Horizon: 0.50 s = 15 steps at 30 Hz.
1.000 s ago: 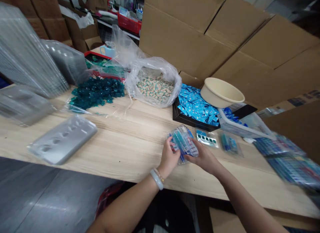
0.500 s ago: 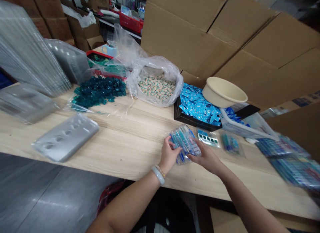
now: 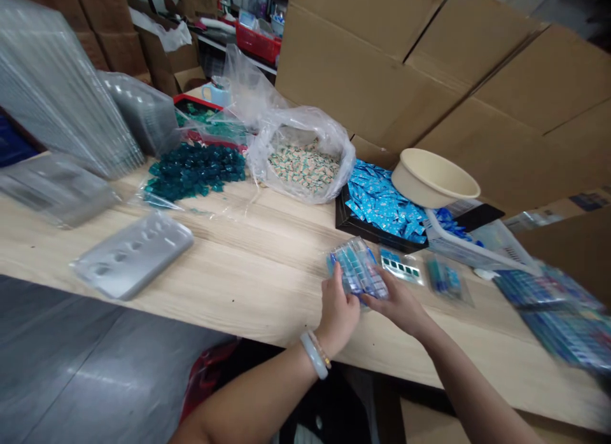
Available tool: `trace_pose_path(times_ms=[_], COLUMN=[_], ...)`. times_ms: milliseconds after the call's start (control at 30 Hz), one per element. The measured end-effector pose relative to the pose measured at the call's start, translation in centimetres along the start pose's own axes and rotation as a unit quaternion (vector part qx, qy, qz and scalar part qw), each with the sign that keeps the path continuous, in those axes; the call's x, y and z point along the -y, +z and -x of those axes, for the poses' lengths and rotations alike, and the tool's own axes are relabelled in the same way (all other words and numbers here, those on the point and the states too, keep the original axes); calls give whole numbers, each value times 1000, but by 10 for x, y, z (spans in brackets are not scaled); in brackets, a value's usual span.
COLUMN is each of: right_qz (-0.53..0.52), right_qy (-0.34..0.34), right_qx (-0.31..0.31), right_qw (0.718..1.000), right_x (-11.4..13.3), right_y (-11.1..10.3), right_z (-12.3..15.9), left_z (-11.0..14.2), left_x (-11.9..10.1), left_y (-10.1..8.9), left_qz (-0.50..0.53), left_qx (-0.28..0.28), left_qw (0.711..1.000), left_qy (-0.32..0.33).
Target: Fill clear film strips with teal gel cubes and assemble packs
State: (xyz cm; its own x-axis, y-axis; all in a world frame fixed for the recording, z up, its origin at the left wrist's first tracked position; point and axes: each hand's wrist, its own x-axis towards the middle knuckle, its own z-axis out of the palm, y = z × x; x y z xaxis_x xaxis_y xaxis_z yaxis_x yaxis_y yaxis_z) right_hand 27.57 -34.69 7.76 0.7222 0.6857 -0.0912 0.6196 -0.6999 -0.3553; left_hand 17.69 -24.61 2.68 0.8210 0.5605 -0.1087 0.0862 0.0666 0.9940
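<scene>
Between my two hands is a clear plastic pack [image 3: 354,264] with blue and teal contents, tilted up a little over the table. My left hand [image 3: 338,310] grips its near left edge, thumb up along the front. On the near right edge my right hand [image 3: 395,303] has its fingers closed round the pack. Just behind the right hand lies a small strip of dark green squares [image 3: 401,266]. A flat bag with blue and teal items [image 3: 445,277] is farther right. What the pack's pieces are, I cannot make out.
Along the back stand a bag of small printed pieces [image 3: 305,167], a black box of blue sachets [image 3: 382,240], a cream basin [image 3: 432,193] and a white basket [image 3: 487,256]. Teal pieces [image 3: 195,170] and stacked clear trays [image 3: 133,256] lie left; filled packs [image 3: 558,310] are stacked right.
My left hand has shifted from the pack's left side to its near edge, thumb now raised along it. The pack has tilted up slightly. The view has swung a little.
</scene>
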Motion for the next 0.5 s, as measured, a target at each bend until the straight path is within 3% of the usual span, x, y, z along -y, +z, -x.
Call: trace_pose_path(times_ms=[133,500], right_qz=[-17,-21], right_qy=[5,-6], right_qx=[8,6], right_qw=[1000,1000], right_x=[-1,-6], right_y=[0,1], right_z=[0,0], left_z=[5,4], left_x=[-6,-6], left_y=[5,6], left_qz=[29,69], left_qx=[24,-1], left_qw=[999,998], left_qy=[-38,7])
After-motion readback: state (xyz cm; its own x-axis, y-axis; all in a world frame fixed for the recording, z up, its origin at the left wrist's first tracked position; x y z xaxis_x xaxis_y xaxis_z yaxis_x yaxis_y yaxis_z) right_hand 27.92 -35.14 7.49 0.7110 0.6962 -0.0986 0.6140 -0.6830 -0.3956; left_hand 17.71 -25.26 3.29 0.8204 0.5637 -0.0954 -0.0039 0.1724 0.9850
